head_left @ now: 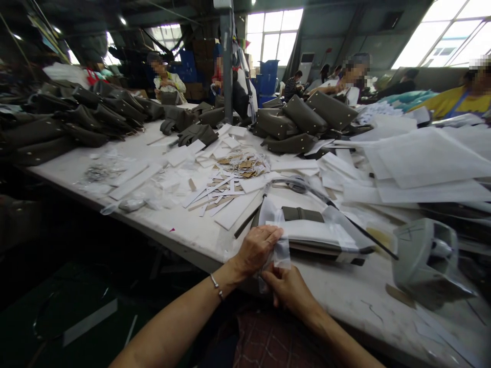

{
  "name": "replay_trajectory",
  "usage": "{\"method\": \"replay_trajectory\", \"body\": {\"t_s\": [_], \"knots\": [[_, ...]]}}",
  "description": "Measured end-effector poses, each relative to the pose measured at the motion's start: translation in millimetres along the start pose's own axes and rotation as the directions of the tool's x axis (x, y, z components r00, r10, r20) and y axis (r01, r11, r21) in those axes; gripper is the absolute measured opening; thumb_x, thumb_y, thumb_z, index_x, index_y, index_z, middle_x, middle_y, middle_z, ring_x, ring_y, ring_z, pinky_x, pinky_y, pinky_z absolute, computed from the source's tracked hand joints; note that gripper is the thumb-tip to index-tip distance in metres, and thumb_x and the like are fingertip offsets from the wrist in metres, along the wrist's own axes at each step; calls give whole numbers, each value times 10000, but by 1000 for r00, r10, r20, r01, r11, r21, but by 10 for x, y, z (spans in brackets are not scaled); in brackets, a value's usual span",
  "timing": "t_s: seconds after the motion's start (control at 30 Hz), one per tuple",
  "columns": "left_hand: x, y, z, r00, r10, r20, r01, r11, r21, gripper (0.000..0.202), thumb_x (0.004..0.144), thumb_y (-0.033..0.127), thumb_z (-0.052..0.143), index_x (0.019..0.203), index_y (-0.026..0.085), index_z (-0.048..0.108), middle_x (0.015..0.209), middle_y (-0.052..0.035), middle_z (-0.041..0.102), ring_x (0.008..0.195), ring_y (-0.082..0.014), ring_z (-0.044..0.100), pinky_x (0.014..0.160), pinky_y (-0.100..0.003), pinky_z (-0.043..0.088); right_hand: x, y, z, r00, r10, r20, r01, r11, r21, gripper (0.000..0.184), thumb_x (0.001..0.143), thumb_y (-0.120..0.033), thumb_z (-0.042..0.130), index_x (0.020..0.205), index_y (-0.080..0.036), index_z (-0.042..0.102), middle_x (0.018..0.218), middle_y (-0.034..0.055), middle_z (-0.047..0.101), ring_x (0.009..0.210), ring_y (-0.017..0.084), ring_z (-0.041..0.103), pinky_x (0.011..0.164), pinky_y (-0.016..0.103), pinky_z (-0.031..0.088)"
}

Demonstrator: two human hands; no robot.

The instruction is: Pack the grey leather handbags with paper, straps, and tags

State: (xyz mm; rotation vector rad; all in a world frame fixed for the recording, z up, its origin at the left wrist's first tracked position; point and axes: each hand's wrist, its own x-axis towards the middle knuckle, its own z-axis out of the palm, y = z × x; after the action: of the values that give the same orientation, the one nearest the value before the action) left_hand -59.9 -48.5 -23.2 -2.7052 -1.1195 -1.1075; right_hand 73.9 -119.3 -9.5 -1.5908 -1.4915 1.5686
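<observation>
A dark olive handbag (pixel 303 214), partly wrapped in white sheet (pixel 318 232), lies at the table's front edge. Its dark strap (pixel 326 199) loops up behind it. A piece of translucent plastic film (pixel 283 253) hangs at the bag's left front corner. My left hand (pixel 258 249), with a bracelet at the wrist, is closed on the film against that corner. Just below, my right hand (pixel 288 287) pinches the film's lower part between thumb and fingers. The fingertips of my right hand are partly hidden.
A tape dispenser (pixel 424 260) stands to the right. Card strips (pixel 218 191), a heap of small tags (pixel 245 166) and white sheets (pixel 433 156) cover the table (pixel 184 225). Dark bags are piled at left (pixel 84 115) and back (pixel 303 120). Other people sit beyond.
</observation>
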Motion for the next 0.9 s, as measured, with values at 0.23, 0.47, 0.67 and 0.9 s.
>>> {"method": "replay_trajectory", "body": {"t_s": [0.23,0.47,0.67,0.9], "knots": [[-13,-20,0,1000,-7,5,7,1000,-24,410,883,36,483,1265,177,535,1185,-88,666,1112,-211,614,953,-373,510,-129,22,57,994,37,101,-38,999,4,261,794,-389,542,624,-191,520,533,-27,603,323,65,426,332,189,228],[-19,-49,-85,996,30,81,-22,994,-104,500,831,23,547,1300,185,490,1283,-88,623,1198,-217,573,1009,-380,481,-529,-552,-746,894,56,444,4,991,-133,134,742,-300,677,718,-181,732,583,-9,639,488,126,562,439,209,397],[-20,-52,-80,998,45,43,-40,992,-121,446,880,48,492,1307,175,491,1276,-103,629,1220,-216,569,1013,-386,483,-47,-627,-984,722,-689,-71,519,606,-602,100,845,-304,656,874,-234,721,924,62,725,898,229,657,844,371,501],[23,-107,-183,987,71,141,-43,979,-197,480,870,87,527,1339,161,451,1277,-134,616,1255,-226,547,1049,-399,468,235,-291,-710,609,-793,4,391,296,-871,140,836,-162,631,971,-194,611,965,91,693,947,274,611,856,400,453]]}}
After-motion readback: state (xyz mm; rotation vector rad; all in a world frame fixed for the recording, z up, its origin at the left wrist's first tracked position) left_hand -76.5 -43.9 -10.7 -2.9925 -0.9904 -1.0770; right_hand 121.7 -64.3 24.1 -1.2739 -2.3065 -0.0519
